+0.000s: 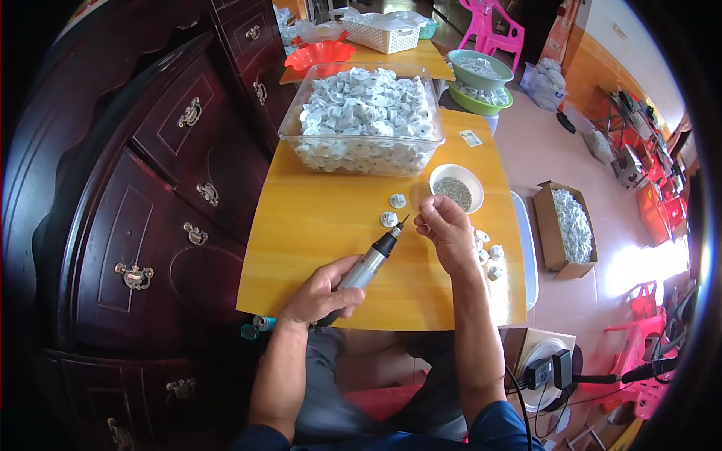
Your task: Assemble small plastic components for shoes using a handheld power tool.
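Note:
My left hand (322, 292) is wrapped round a silver and black electric screwdriver (364, 270), its thin bit slanting up and to the right. Just beyond the bit's tip, my right hand (449, 228) is closed in a pinch; whatever sits between its fingertips is too small to make out. A white bowl (478, 185) of small grey metal pieces (453, 191) stands right behind that hand. Two small round white plastic parts, one nearer (388, 219) and one farther (398, 201), lie by the bit. Several similar white parts (495, 272) rest beside my right wrist.
A big clear plastic bin (432, 156) heaped with white parts occupies the far table (293, 248). Dark wooden drawers (173, 150) line the left side. On the floor at right is a cardboard box (553, 248) of white parts. Stacked basins (481, 71) stand farther back.

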Demonstrator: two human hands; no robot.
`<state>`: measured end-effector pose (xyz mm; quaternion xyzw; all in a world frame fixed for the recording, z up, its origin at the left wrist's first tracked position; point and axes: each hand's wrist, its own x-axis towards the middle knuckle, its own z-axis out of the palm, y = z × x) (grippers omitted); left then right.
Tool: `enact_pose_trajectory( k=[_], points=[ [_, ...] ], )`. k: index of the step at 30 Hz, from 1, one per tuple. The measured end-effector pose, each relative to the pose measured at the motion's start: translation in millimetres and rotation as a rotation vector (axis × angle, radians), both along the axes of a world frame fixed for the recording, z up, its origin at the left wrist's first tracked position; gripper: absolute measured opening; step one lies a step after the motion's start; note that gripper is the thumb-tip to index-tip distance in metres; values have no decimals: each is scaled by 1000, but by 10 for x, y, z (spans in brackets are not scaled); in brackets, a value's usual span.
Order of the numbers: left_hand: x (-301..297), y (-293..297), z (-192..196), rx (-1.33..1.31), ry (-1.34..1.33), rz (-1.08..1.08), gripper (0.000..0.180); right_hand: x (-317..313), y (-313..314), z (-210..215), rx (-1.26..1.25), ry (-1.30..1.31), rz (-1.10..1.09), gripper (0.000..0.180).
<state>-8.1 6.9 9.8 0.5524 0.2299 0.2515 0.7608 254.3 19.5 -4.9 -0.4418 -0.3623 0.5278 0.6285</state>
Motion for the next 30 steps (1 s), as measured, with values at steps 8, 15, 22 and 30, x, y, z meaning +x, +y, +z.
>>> enact_pose_trajectory(
  k=[8,15,22,30],
  points=[
    [-7,15,-52,-40,-2,-20,68,-79,-10,29,11,82,30,4],
    [23,7,-41,-25,11,-11,73,-121,-16,46,-13,119,9,4],
    [35,-6,-45,-23,4,-12,62,-129,-9,23,11,160,24,5],
    [29,-3,-46,-9,-4,-3,63,-146,-3,46,15,164,15,5]
  ],
)
